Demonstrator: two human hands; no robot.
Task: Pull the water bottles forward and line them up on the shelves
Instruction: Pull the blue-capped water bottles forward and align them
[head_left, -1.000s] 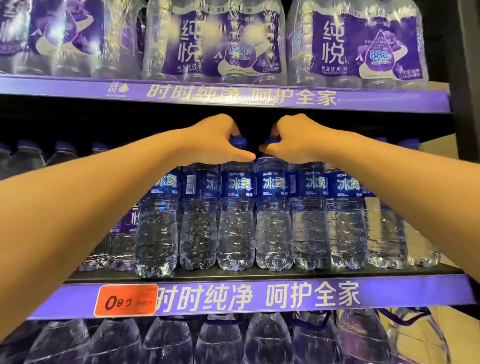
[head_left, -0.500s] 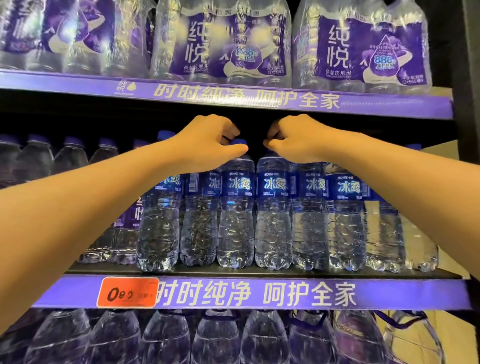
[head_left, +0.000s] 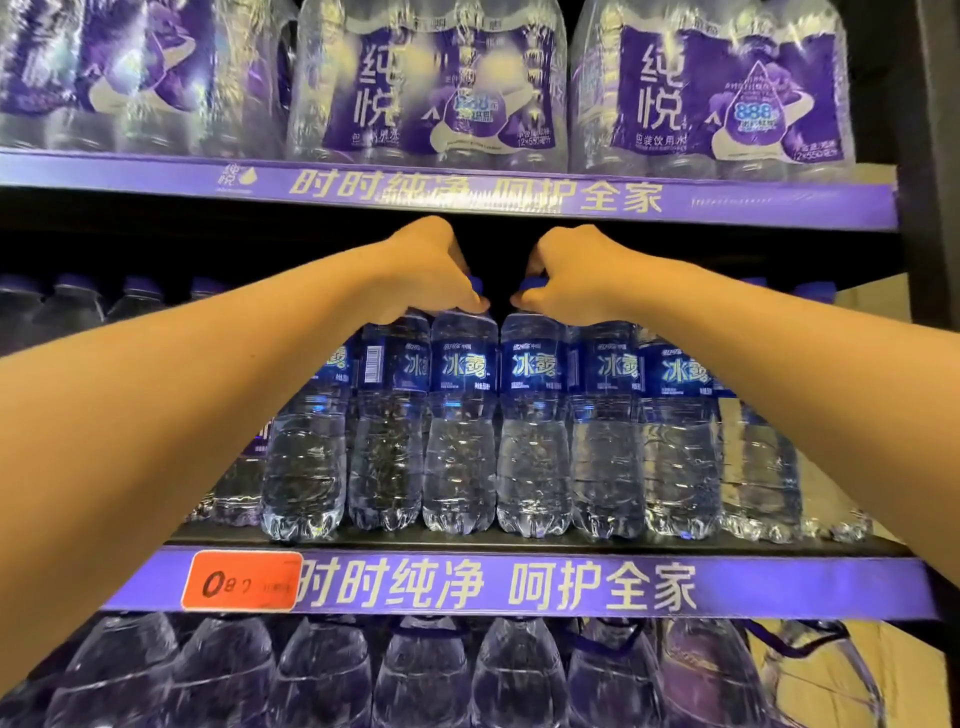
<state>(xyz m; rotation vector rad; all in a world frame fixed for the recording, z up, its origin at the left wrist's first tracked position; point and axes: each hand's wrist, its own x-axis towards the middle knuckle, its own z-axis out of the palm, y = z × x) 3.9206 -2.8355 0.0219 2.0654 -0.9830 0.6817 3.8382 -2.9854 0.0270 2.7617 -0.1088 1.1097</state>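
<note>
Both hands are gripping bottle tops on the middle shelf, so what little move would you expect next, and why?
Probably a short pull toward the shelf's front edge. The left hand and right hand each pinch the cap end of a blue-labelled bottle, the left bottle and the right bottle, standing side by side mid-row. Sliding them level with their neighbours would keep the front row even.

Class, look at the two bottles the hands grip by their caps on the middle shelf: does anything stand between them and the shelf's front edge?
Nothing visible does. The left hand and right hand hold the caps of two bottles already in the front row, with only bare shelf lip before them.
</note>
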